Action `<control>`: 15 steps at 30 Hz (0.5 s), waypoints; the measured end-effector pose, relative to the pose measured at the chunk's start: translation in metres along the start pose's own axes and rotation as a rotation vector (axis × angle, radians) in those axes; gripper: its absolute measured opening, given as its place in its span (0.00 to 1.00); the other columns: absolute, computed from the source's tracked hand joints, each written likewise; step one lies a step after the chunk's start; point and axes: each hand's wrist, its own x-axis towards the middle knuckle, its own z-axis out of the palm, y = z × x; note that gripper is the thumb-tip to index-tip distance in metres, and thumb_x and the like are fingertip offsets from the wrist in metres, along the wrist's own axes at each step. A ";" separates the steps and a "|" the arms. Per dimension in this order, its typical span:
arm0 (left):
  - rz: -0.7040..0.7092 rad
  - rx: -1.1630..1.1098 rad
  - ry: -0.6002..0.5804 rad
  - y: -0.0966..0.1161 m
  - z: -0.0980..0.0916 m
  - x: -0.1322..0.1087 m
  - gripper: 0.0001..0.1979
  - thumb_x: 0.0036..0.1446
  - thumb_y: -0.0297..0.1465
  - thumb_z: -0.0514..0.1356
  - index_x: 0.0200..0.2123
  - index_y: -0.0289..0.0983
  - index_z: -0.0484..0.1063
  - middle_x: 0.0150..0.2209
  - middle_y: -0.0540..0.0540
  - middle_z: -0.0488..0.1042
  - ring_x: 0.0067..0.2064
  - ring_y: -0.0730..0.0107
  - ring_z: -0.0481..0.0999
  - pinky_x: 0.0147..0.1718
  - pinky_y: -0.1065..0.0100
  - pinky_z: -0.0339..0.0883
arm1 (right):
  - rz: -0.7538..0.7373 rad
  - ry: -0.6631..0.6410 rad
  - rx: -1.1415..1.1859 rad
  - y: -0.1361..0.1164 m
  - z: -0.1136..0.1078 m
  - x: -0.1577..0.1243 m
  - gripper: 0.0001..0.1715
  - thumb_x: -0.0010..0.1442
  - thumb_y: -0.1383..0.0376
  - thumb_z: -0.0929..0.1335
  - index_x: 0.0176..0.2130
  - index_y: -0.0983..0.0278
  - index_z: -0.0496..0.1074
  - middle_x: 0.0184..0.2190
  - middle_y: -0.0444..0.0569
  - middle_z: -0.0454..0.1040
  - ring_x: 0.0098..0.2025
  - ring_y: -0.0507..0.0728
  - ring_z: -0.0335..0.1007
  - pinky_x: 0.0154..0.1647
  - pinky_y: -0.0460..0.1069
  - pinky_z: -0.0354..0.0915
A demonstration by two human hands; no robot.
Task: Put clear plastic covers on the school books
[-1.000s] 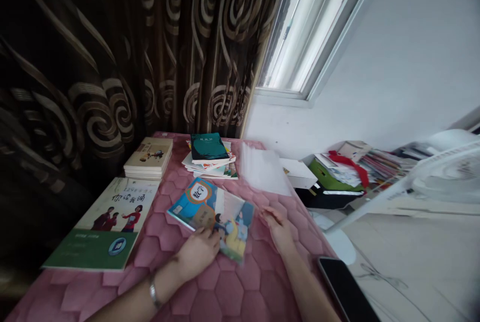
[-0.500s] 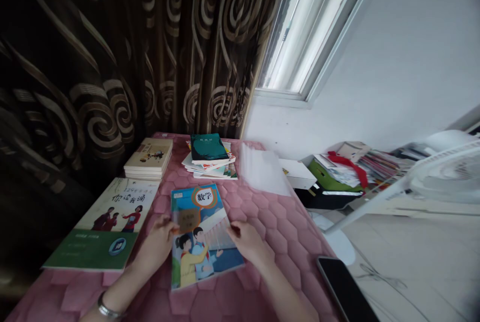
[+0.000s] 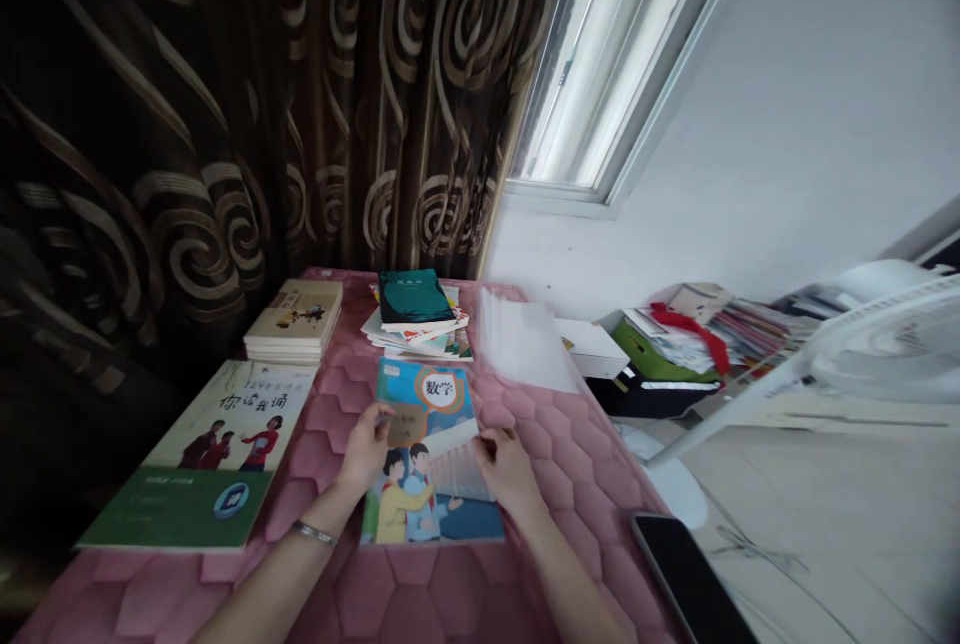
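Observation:
A blue math textbook (image 3: 439, 469) with two cartoon children on its cover lies in front of me on a pink quilted cloth (image 3: 420, 599). My left hand (image 3: 367, 449), with a silver bracelet at the wrist, pinches the book's left edge. At the opposite edge, the fingers of my right hand (image 3: 504, 469) are closed on the book, thumb tucked near the cover. To the left lies a larger green and white book (image 3: 202, 454) showing three figures.
Tan books (image 3: 294, 319) are stacked by the curtain (image 3: 390, 104). A teal book (image 3: 415, 297) tops another pile. Whitish translucent sheets (image 3: 525, 339) lie right of it. A phone (image 3: 690, 574) rests at the right edge. Beyond stand a fan (image 3: 757, 399) and a loaded box (image 3: 645, 389).
Both hands have shifted the math textbook to the right and slightly away from me. It now sits straighter. The other books have stayed put.

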 end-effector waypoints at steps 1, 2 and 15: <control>0.018 -0.024 0.004 0.000 0.000 0.000 0.09 0.55 0.23 0.49 0.36 0.39 0.66 0.38 0.48 0.75 0.42 0.69 0.76 0.44 0.67 0.69 | 0.019 0.016 0.034 0.000 0.001 0.002 0.12 0.59 0.62 0.63 0.37 0.63 0.74 0.36 0.53 0.78 0.38 0.59 0.75 0.38 0.50 0.66; 0.034 -0.045 0.007 0.001 0.000 -0.001 0.08 0.56 0.24 0.49 0.36 0.39 0.65 0.37 0.48 0.74 0.41 0.69 0.76 0.44 0.67 0.69 | 0.039 0.022 0.074 0.000 0.002 0.004 0.13 0.60 0.61 0.63 0.41 0.62 0.73 0.37 0.52 0.78 0.39 0.59 0.75 0.39 0.50 0.66; -0.243 -0.271 -0.002 0.001 -0.013 0.007 0.20 0.57 0.32 0.54 0.53 0.34 0.64 0.53 0.39 0.72 0.56 0.62 0.71 0.54 0.62 0.65 | 0.045 -0.065 0.120 -0.004 0.006 0.013 0.21 0.65 0.59 0.56 0.34 0.61 0.75 0.34 0.52 0.80 0.38 0.61 0.77 0.36 0.50 0.66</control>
